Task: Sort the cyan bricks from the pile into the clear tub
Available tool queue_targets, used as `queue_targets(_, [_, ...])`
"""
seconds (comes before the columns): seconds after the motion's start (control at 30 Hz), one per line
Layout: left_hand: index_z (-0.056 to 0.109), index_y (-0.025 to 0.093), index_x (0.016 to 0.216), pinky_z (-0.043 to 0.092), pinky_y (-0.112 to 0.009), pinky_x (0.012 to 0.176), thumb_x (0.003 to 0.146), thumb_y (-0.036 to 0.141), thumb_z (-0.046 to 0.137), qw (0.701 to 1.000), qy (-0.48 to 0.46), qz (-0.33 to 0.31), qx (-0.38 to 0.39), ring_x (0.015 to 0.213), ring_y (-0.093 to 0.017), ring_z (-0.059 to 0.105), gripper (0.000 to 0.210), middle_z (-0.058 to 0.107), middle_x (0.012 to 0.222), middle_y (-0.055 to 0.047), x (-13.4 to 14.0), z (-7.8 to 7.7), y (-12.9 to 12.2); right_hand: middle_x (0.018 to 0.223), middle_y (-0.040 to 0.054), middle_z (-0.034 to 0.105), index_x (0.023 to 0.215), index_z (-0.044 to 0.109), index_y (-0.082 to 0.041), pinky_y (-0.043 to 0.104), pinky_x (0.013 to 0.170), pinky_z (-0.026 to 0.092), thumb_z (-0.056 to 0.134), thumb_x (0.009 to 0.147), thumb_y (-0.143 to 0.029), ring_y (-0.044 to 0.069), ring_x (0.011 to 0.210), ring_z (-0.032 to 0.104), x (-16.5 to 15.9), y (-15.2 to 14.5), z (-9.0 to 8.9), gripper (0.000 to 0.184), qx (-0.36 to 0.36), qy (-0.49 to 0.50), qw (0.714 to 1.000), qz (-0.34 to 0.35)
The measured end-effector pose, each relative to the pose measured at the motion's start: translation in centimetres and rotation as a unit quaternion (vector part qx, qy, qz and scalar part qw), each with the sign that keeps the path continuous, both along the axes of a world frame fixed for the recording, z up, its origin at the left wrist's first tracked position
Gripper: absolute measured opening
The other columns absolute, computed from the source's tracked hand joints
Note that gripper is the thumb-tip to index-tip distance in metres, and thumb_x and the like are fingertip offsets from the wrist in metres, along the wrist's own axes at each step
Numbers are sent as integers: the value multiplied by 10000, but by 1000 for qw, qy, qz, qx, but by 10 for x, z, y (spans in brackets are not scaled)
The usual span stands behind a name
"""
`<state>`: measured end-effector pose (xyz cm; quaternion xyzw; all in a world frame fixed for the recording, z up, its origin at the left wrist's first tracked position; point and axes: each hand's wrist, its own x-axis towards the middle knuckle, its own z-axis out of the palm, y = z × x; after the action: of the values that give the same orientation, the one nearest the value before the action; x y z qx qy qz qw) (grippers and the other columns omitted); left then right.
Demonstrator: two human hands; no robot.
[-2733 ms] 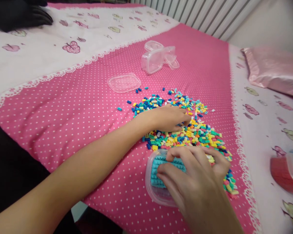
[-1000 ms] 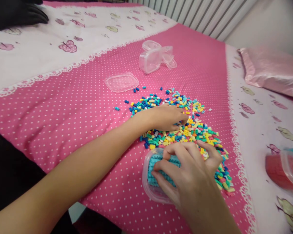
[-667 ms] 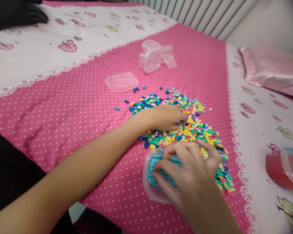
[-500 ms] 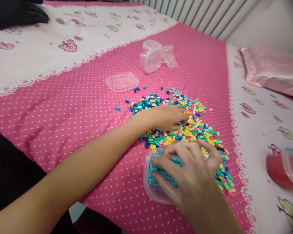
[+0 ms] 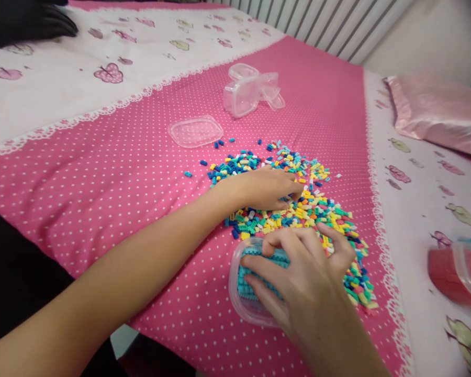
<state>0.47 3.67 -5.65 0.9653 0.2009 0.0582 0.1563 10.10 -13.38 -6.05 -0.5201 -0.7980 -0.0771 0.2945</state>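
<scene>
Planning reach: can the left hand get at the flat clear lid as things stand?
Likely yes: the left hand is at the brick pile, with only low bricks between it and the lid.

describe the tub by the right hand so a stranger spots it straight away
Find the pink polka-dot cover, then the wide spread of tiny multicoloured pieces on it. At its near edge, under the right hand, is a clear, rounded tub. Its turquoise filling sets it apart from the clear container farther back, which shows none.
</scene>
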Motion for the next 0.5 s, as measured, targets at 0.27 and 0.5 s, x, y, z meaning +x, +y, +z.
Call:
queue_targets(0.27, [620, 175, 1234, 417, -327, 948, 977, 256, 573, 1000, 6, 1, -1, 1184, -234, 582, 274, 658, 1250, -75, 1, 0, 0, 799, -41, 622, 723, 692, -328, 477, 1094, 201, 692, 811, -120, 176, 844, 533, 3, -1, 8, 226, -35, -26, 999, 13])
queue_targets(0.5, [628, 167, 1222, 416, -323, 940, 976, 246, 580, 1000, 3, -5, 5, 1175, -227, 585, 263, 667, 1248, -79, -1, 4, 0, 860, -38, 645, 814, 705, -335, 497, 1088, 160, 745, 857, -318, 208, 878, 566, 10, -2, 18, 61, -90, -20, 995, 43])
